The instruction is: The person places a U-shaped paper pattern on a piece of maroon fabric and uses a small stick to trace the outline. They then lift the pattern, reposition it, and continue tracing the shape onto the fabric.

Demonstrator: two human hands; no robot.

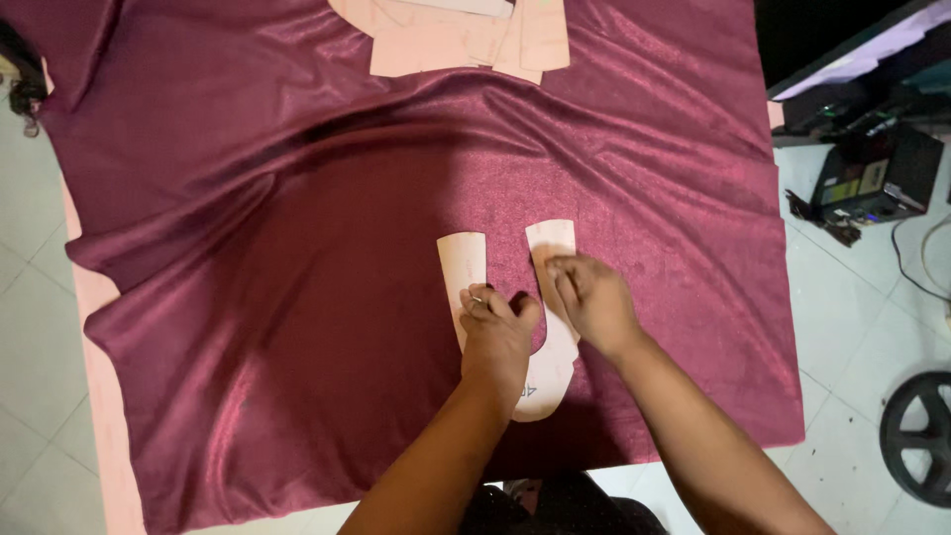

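Observation:
A U-shaped pale cardboard pattern piece [463, 256] lies flat on a maroon velvet cloth [297, 248] spread over a table. My left hand [495, 332] presses down on the pattern's left arm, a ring on one finger, fingers bent. Fingers spread on the right arm of the pattern, my right hand [591, 297] also presses it flat. Neither hand lifts the piece; both only bear on it. The cloth is wrinkled around the pattern and hangs over the near edge.
A stack of several more pale pattern pieces [466, 35] lies at the cloth's far edge. Right of the table are a dark box device [872, 178] with cables and a black wheel [921, 436] on the white tiled floor. The table's pink edge [104, 396] shows at left.

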